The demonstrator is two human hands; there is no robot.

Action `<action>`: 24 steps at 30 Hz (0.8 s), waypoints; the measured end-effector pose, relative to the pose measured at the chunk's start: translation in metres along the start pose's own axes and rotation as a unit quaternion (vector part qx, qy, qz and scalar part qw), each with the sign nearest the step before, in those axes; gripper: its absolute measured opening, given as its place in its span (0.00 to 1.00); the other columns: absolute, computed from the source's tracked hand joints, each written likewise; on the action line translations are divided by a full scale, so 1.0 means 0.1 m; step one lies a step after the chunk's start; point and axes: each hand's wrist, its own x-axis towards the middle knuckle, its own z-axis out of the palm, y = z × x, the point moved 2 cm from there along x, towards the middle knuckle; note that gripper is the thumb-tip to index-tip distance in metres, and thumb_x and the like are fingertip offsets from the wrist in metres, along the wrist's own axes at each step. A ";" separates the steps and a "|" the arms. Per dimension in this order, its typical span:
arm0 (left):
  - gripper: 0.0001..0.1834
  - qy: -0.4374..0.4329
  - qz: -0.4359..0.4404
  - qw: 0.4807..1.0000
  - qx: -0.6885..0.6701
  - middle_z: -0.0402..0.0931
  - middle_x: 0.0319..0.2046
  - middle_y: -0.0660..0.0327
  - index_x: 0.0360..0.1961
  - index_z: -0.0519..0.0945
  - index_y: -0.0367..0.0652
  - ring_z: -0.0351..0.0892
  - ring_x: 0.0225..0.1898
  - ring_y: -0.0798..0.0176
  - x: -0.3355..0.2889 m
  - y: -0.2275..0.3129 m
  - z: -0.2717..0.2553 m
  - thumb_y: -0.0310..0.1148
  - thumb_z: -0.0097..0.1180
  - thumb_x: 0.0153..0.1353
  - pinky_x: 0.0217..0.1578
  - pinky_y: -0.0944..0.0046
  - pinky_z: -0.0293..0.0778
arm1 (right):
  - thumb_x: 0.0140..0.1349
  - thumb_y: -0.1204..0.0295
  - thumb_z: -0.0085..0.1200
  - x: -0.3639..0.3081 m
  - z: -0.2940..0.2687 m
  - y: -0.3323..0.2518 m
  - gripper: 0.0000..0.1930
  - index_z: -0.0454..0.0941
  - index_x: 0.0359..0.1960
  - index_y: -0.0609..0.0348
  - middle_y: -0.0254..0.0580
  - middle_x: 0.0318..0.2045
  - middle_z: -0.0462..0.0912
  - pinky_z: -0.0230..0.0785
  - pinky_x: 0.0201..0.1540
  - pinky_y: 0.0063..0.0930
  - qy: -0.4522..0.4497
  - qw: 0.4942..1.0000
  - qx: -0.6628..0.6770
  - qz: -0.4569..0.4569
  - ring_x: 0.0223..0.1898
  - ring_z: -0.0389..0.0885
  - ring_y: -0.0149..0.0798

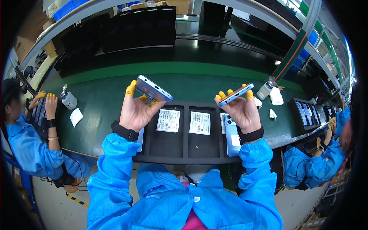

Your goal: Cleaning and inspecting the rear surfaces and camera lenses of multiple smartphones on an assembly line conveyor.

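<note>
My left hand, in yellow finger cots, is closed round a blue smartphone, its port edge turned toward me. A second blue smartphone is gripped in my right hand, tilted, with its bottom edge showing. Both phones are held up above a black compartment tray. Two middle compartments each hold a white printed label sheet, one left and one right. In the right compartment lies another blue phone, camera side up. Part of a phone shows beside my left wrist.
White dispenser bottles stand on the green bench at left and right. White wipes lie near the right one. A co-worker sits at left; others work at right beside another phone tray. A metal shelf frame rises behind.
</note>
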 end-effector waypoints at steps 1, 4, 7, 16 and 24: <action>0.40 -0.029 -0.034 0.998 -0.032 0.52 0.57 0.43 0.60 0.47 0.32 0.71 0.55 0.34 -0.01 -0.01 -0.01 0.52 0.50 0.65 0.49 0.39 0.78 | 0.69 0.57 0.47 0.00 0.01 0.02 0.25 0.55 0.54 0.64 0.55 0.51 0.57 0.66 0.57 0.66 -0.002 1.000 0.000 0.000 0.59 0.66 0.60; 0.36 -0.011 -0.020 1.000 -0.013 0.57 0.53 0.37 0.54 0.54 0.30 0.72 0.53 0.32 -0.05 -0.07 0.05 0.53 0.50 0.65 0.48 0.39 0.78 | 0.72 0.56 0.40 0.01 -0.01 0.04 0.23 0.55 0.55 0.62 0.53 0.52 0.57 0.66 0.58 0.65 0.005 1.000 0.009 0.014 0.59 0.67 0.58; 0.33 0.012 -0.003 1.000 0.009 0.62 0.49 0.30 0.48 0.60 0.28 0.73 0.52 0.30 -0.05 -0.10 0.07 0.54 0.48 0.66 0.47 0.40 0.78 | 0.72 0.56 0.40 0.03 -0.01 0.03 0.23 0.55 0.56 0.63 0.53 0.52 0.57 0.67 0.58 0.64 0.004 0.999 0.023 0.026 0.59 0.67 0.57; 0.32 0.009 -0.008 1.000 0.010 0.64 0.48 0.32 0.48 0.59 0.30 0.72 0.52 0.31 -0.02 -0.11 0.03 0.53 0.51 0.65 0.48 0.38 0.77 | 0.67 0.56 0.51 -0.02 0.08 0.06 0.23 0.61 0.51 0.61 0.51 0.48 0.61 0.70 0.56 0.59 0.045 0.998 -0.043 -0.018 0.54 0.70 0.52; 0.29 0.010 -0.009 1.000 0.025 0.66 0.46 0.37 0.46 0.62 0.33 0.74 0.52 0.35 -0.05 -0.14 0.07 0.51 0.53 0.64 0.47 0.38 0.78 | 0.62 0.75 0.58 -0.18 0.24 0.08 0.19 0.68 0.53 0.63 0.46 0.48 0.73 0.74 0.52 0.36 -0.050 0.860 -0.370 -0.348 0.43 0.78 0.41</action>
